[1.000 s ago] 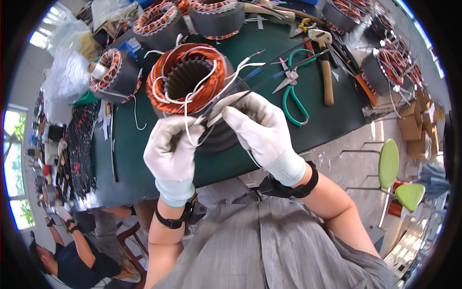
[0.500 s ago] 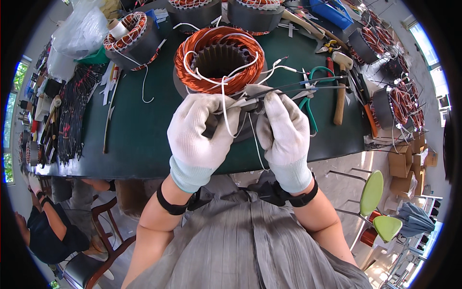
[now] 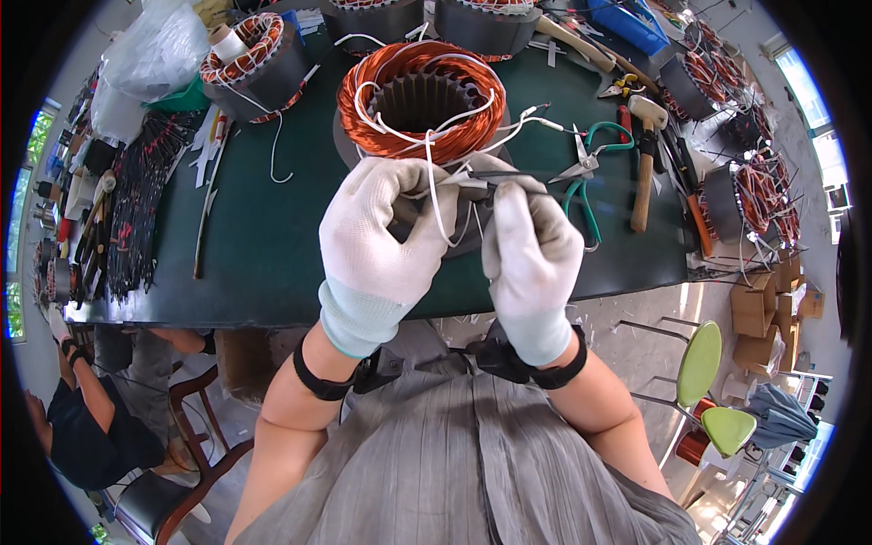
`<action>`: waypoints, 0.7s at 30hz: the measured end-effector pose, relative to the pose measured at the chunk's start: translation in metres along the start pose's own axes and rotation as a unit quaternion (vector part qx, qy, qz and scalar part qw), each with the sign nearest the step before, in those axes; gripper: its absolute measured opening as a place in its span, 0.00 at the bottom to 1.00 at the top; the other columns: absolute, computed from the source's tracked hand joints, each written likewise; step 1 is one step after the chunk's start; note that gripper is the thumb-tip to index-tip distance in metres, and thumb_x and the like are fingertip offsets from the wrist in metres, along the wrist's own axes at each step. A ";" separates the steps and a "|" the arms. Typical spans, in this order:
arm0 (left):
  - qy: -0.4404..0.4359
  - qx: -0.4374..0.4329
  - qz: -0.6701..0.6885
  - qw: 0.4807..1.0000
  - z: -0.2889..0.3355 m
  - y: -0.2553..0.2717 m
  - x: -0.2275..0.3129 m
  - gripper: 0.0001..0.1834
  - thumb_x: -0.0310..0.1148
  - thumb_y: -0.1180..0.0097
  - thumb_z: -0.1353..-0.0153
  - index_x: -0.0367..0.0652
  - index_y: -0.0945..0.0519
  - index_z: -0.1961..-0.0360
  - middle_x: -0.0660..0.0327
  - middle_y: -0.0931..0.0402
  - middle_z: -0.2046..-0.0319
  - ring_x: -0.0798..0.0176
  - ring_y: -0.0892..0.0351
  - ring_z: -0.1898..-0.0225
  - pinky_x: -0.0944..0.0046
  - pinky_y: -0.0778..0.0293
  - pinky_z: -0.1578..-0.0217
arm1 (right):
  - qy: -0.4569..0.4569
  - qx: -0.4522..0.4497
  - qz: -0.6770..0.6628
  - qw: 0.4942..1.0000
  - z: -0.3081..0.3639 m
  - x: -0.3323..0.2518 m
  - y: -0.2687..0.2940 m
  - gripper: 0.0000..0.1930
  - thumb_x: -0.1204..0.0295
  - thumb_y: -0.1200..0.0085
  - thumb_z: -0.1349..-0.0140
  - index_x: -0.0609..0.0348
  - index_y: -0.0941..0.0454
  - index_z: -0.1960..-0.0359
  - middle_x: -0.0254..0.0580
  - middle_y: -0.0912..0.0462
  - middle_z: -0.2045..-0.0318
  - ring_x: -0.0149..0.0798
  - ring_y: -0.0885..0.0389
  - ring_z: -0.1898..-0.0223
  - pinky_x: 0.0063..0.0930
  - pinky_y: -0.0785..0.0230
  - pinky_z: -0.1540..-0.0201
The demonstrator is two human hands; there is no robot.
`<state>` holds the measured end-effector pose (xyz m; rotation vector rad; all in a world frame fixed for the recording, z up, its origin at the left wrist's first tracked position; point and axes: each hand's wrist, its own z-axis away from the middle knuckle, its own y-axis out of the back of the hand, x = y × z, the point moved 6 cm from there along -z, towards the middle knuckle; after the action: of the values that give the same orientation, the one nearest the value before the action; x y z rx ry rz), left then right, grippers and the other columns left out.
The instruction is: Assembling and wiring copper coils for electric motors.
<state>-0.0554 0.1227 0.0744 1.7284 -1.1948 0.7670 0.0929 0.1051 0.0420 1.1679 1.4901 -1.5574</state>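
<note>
A motor stator with orange-red copper windings (image 3: pixel 356 80) stands upright on the bench in front of me, its slotted bore facing up. White cord (image 3: pixel 436 204) loops over the coil and hangs down past my fingers. My left hand (image 3: pixel 377 241), in a white knitted glove, pinches a white sleeved wire lead (image 3: pixel 459 179) at the stator's near side. Close beside it, my gloved right hand (image 3: pixel 536 259) has thumb and fingers closed on dark lead wires (image 3: pixel 518 174), which trail off to the right. Exactly where the leads meet is hidden by the fingertips.
Green-handled scissors (image 3: pixel 586 163) lie open right of the stator, then a hammer (image 3: pixel 643 168) and pliers. More stators (image 3: pixel 259 86) stand behind and at the right. Bundled black leads (image 3: pixel 145 209) lie at the left. A co-worker (image 3: pixel 100 409) sits at lower left.
Both hands stay together at the stator's near side. The dark wires in my right hand have swung and look blurred. The view has shifted slightly.
</note>
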 end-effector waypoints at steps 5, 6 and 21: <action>-0.010 0.028 -0.034 0.999 0.004 0.000 -0.003 0.08 0.25 0.33 0.42 0.34 0.17 0.63 0.59 0.22 0.69 0.70 0.20 0.75 0.71 0.26 0.72 | 0.052 0.001 0.068 0.996 0.004 0.000 -0.003 0.12 0.75 0.50 0.25 0.70 0.18 0.49 0.28 0.20 0.64 0.13 0.33 0.75 0.11 0.43 0.74; -0.007 0.016 -0.019 1.000 0.004 0.000 -0.005 0.08 0.25 0.33 0.42 0.34 0.17 0.62 0.60 0.21 0.69 0.71 0.20 0.75 0.71 0.26 0.71 | 0.032 -0.018 0.047 0.998 0.002 0.000 -0.003 0.12 0.75 0.50 0.25 0.68 0.18 0.49 0.27 0.20 0.66 0.13 0.34 0.76 0.11 0.44 0.75; 0.036 -0.051 0.073 0.995 -0.003 0.008 -0.012 0.12 0.21 0.34 0.40 0.31 0.15 0.54 0.61 0.14 0.64 0.77 0.20 0.68 0.74 0.25 0.65 | -0.035 -0.062 0.068 0.995 -0.014 -0.014 -0.007 0.11 0.74 0.48 0.26 0.67 0.18 0.50 0.27 0.18 0.63 0.15 0.27 0.64 0.10 0.34 0.63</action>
<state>-0.0667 0.1285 0.0682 1.5295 -1.2991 0.8347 0.0941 0.1179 0.0582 1.1089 1.4104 -1.3801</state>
